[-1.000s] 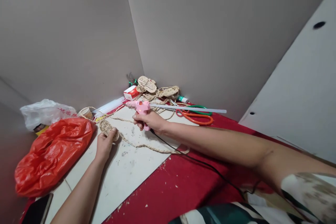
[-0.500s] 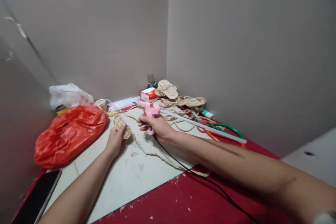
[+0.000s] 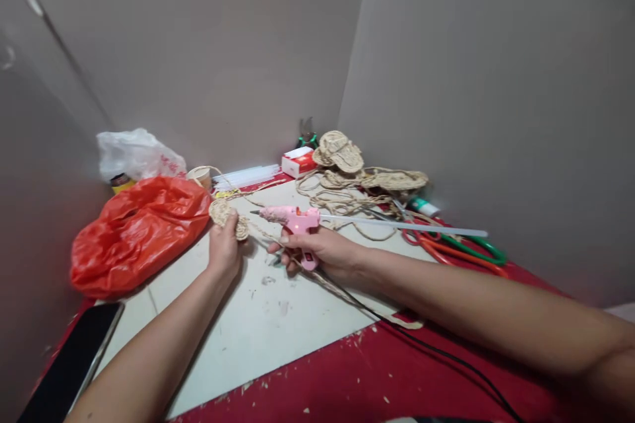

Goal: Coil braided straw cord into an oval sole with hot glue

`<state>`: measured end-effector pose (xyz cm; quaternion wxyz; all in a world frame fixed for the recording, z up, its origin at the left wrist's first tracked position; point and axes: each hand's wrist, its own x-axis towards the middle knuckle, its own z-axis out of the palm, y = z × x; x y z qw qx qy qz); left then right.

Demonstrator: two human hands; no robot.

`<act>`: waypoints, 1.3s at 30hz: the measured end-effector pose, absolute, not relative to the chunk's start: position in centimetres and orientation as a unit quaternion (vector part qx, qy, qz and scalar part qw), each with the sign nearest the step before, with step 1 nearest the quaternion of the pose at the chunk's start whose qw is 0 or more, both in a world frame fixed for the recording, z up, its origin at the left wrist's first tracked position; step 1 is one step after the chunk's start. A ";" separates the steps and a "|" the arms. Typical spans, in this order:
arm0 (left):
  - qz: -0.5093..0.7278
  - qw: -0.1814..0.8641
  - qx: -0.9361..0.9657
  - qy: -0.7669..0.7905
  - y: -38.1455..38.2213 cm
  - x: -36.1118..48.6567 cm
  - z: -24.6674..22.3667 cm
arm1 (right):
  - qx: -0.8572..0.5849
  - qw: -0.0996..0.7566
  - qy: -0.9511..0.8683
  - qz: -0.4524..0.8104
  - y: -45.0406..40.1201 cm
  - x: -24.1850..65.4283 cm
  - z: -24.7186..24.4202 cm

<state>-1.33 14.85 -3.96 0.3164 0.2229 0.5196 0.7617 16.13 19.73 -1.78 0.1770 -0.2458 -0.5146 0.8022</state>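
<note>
My left hand (image 3: 224, 250) holds a small woven straw coil (image 3: 227, 217) lifted a little above the white board (image 3: 258, 317). A straw cord (image 3: 347, 291) trails from the coil across the board. My right hand (image 3: 322, 252) grips a pink glue gun (image 3: 292, 219) with its nozzle pointing left, close to the coil. A long clear glue stick (image 3: 411, 227) juts out of the gun's back to the right. The gun's black cable (image 3: 436, 351) runs back along my right arm.
An orange plastic bag (image 3: 139, 231) and a white bag (image 3: 136, 153) lie at the left. A dark phone (image 3: 74, 360) sits at the lower left. Woven straw pieces (image 3: 347, 162), a red box (image 3: 297, 162), spare glue sticks (image 3: 245, 176) and orange scissors (image 3: 456, 252) crowd the corner between grey partitions.
The view has swung so the corner sits further right. My left hand lifted the coil off the board and my right hand brought the glue gun lower, closer to it.
</note>
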 end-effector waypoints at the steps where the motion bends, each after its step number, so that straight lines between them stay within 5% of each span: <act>1: 0.767 0.315 0.209 0.518 15.0 -1.5 -4.0 | -0.241 0.173 -0.539 0.788 20.4 16.7 -1.5; 9: 0.791 0.279 0.106 0.534 15.8 -3.6 -3.3 | -0.259 0.099 -0.642 0.715 27.0 22.7 3.4; 20: 0.800 0.238 0.220 0.505 13.5 -0.1 1.4 | -0.263 0.253 -0.523 0.770 22.2 20.8 2.0; 26: 0.825 0.235 0.222 0.464 12.5 -0.3 3.2 | -0.126 0.068 -0.498 0.855 17.3 19.5 1.5; 32: 0.846 0.204 0.127 0.476 14.0 -4.0 2.8 | -0.219 0.114 -0.650 0.719 20.5 24.4 3.6; 39: 0.838 0.200 0.108 0.496 14.8 -4.7 1.5 | -0.267 0.264 -0.794 0.479 29.5 26.5 10.7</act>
